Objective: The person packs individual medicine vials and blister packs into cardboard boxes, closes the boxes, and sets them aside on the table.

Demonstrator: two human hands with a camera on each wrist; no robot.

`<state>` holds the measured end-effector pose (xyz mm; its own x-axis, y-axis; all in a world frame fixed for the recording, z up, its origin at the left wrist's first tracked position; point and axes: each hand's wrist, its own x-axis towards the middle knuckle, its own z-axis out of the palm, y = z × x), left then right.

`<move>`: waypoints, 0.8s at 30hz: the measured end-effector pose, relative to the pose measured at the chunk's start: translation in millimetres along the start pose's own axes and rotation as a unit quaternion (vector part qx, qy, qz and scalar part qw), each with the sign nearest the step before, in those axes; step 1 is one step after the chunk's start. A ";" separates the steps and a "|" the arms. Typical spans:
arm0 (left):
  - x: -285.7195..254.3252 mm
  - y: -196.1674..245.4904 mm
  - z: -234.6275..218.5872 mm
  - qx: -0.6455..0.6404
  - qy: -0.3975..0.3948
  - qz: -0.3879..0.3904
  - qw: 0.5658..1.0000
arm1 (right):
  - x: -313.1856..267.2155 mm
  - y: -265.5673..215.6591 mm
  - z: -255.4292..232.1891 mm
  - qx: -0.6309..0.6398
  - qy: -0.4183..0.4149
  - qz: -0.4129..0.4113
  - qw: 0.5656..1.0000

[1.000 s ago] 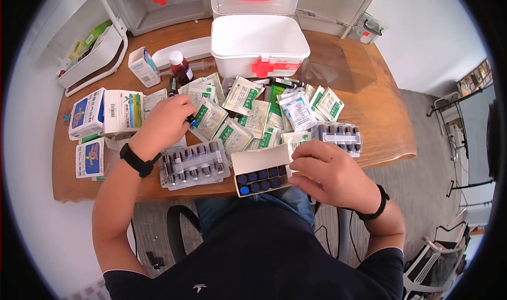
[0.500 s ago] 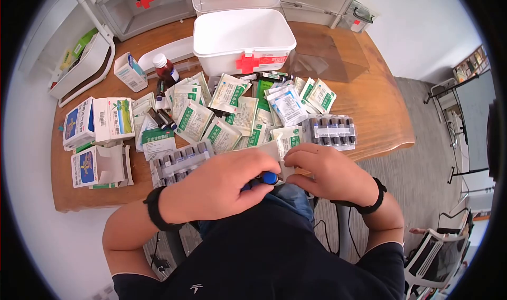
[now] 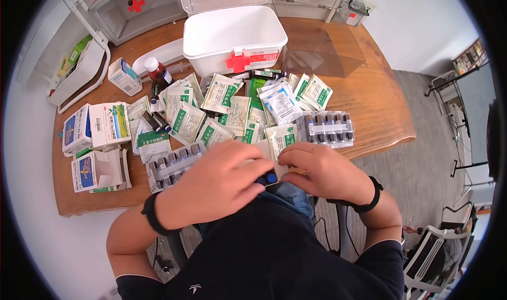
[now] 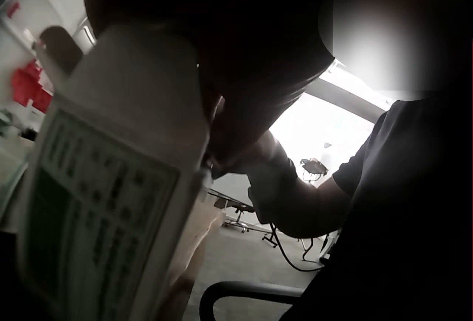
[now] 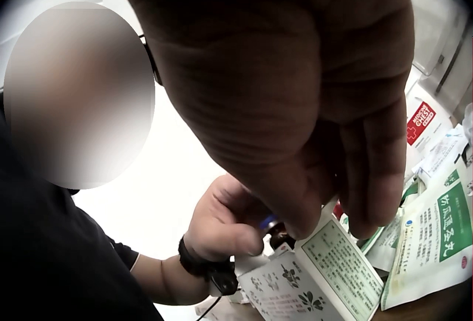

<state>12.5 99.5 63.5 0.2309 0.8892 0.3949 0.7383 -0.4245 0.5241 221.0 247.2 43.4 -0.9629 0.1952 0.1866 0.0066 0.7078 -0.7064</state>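
The small white carton (image 5: 344,262) of dark vials sits at the table's front edge, mostly covered by the hands in the head view. My right hand (image 3: 322,170) pinches its right end between fingers and thumb. Over the carton is my left hand (image 3: 216,181), slightly blurred, its thumb and fingers apart. A blue-capped vial (image 3: 271,178) stands in the carton just beside the left fingertips. In the right wrist view the left hand (image 5: 222,225) is next to the blue cap (image 5: 267,222). The left wrist view is dark, with the carton's printed side (image 4: 96,217) close up.
Trays of dark vials (image 3: 171,165) (image 3: 327,129) flank the carton. Beyond lie many green-and-white sachets (image 3: 187,122), two loose vials (image 3: 161,121), a brown bottle (image 3: 158,71) and an open white medicine chest (image 3: 235,35). Boxes (image 3: 111,124) stand at the left.
My left hand came from the loose vials at the left to the carton with a blue-capped vial, which now sits in the carton; its fingers have parted from the cap. My right hand stays at the carton.
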 end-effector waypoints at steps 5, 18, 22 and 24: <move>-61.1 -5.5 -25.4 0.006 0.091 -0.129 0.987 | -5.0 -5.8 0.4 0.064 0.017 0.063 0.996; -77.9 3.3 27.6 -0.272 0.108 -0.333 0.896 | 9.0 -2.6 27.0 0.109 0.045 0.104 0.988; -81.9 -6.8 31.3 -0.209 0.123 -0.256 0.936 | 9.4 4.4 22.6 0.071 0.020 -0.066 0.995; -83.6 -9.9 31.9 -0.149 0.094 -0.172 0.969 | 7.7 -0.1 21.0 0.086 0.016 -0.060 0.994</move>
<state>6.1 34.7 1.2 -0.1371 0.9521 0.2735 0.5296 -0.1629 0.8325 208.0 234.3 30.6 -0.9446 0.1401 0.2967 -0.1571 0.6009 -0.7838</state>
